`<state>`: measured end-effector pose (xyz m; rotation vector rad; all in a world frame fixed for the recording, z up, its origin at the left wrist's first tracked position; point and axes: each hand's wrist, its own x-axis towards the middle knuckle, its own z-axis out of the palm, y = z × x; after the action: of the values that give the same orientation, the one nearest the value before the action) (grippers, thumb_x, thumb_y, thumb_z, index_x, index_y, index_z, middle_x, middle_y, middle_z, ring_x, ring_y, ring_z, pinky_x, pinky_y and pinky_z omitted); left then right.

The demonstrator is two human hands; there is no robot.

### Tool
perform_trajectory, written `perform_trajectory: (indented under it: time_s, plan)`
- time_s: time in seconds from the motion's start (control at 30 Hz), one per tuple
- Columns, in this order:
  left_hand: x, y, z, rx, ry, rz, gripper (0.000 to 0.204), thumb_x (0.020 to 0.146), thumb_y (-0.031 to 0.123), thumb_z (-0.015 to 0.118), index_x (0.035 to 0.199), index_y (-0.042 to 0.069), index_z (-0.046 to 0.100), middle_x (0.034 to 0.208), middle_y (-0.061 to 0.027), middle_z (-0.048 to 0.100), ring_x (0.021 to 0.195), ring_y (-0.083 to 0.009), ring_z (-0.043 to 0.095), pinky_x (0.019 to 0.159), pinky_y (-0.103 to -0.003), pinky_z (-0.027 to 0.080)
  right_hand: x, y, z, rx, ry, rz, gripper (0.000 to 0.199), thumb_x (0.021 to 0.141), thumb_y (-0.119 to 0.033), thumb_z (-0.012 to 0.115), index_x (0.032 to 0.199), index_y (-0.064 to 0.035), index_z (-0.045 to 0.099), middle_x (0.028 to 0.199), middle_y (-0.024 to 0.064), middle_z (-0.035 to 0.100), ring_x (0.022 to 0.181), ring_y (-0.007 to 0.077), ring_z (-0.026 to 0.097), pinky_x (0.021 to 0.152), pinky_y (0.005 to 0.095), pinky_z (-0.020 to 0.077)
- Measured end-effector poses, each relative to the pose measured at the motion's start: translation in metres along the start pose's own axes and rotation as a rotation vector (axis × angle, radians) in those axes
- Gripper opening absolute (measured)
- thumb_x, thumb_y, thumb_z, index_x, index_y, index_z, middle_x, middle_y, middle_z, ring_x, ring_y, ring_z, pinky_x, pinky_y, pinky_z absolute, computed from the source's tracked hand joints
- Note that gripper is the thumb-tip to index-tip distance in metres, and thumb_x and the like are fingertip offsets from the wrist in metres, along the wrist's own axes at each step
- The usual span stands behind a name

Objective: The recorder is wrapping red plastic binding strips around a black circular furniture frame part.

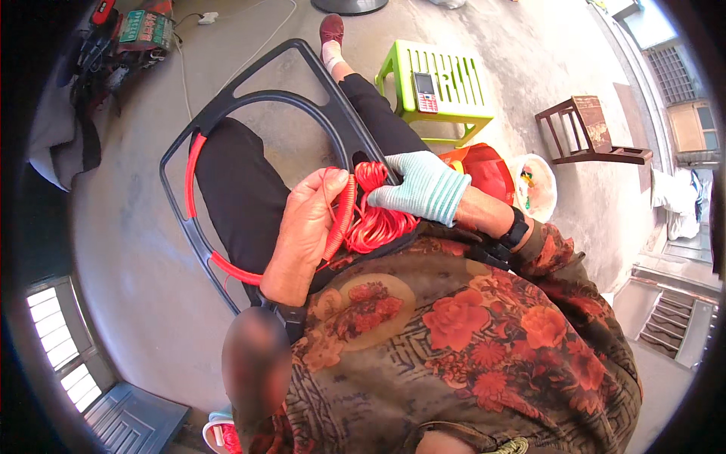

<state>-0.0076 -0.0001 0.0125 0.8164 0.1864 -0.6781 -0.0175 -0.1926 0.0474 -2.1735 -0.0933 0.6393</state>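
A black frame (348,115) with a curved inner ring lies across my lap. Tight turns of red cord cover several stretches of it, including a ribbed coil (343,216) between my hands. My bare left hand (302,219) is closed beside that coil, its thumb and forefinger pinching a strand of the cord. A pale blue striped glove covers my right hand (427,185), which is closed round a loose bundle of red cord (380,227) against the frame's edge. The fingertips under the bundle are hidden.
Ahead stands a lime-green stool (446,72) with a red phone (426,92) on it. To the right are a red-orange bag (484,170), a white bucket (541,185) and a brown wooden chair (594,125). A cable (184,83) crosses the floor at far left.
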Motion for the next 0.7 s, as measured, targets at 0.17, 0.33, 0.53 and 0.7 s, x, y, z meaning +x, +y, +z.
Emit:
perform_trajectory:
  time_s: [0.17, 0.33, 0.53, 0.7]
  plan:
    - [0.0, -0.001, 0.003, -0.016, 0.04, 0.082, 0.009, 0.087, 0.013, 0.059, 0.084, 0.004, 0.058, 0.075, -0.0014, 0.061, 0.061, -0.0069, 0.056, 0.055, -0.02, 0.048, 0.007, 0.009, 0.01, 1.083, -0.285, 0.03, 0.039, 0.081, -0.029, 0.064, 0.109, -0.0032, 0.055, 0.095, 0.0054, 0.061, 0.081, 0.0111, 0.058, 0.075, 0.0249, 0.0469]
    - [-0.003, 0.002, 0.005, 0.047, 0.039, 0.06, 0.014, 0.088, 0.017, 0.056, 0.085, 0.004, 0.057, 0.075, -0.0046, 0.061, 0.061, -0.0095, 0.057, 0.053, -0.023, 0.048, -0.003, 0.045, -0.005, 0.948, -0.148, -0.073, 0.04, 0.088, -0.031, 0.054, 0.117, -0.0027, 0.053, 0.106, 0.0073, 0.06, 0.083, 0.0137, 0.06, 0.074, 0.0267, 0.0496]
    - [0.0, 0.003, 0.0, 0.029, 0.008, -0.019, 0.018, 0.088, 0.02, 0.055, 0.092, 0.003, 0.056, 0.078, -0.0096, 0.061, 0.065, -0.016, 0.058, 0.058, -0.027, 0.048, -0.012, 0.13, -0.034, 1.639, 0.277, -0.193, 0.044, 0.081, -0.031, 0.064, 0.111, -0.0009, 0.051, 0.09, 0.0085, 0.059, 0.074, 0.0186, 0.059, 0.069, 0.0327, 0.0529]
    - [0.0, 0.004, 0.002, -0.014, 0.027, -0.02, 0.017, 0.088, 0.021, 0.055, 0.09, 0.004, 0.056, 0.078, -0.0107, 0.061, 0.064, -0.0179, 0.058, 0.057, -0.028, 0.048, -0.022, 0.183, -0.058, 1.326, 0.596, 0.037, 0.034, 0.084, -0.03, 0.061, 0.103, -0.0023, 0.052, 0.083, 0.0062, 0.057, 0.065, 0.014, 0.055, 0.062, 0.0284, 0.0504]
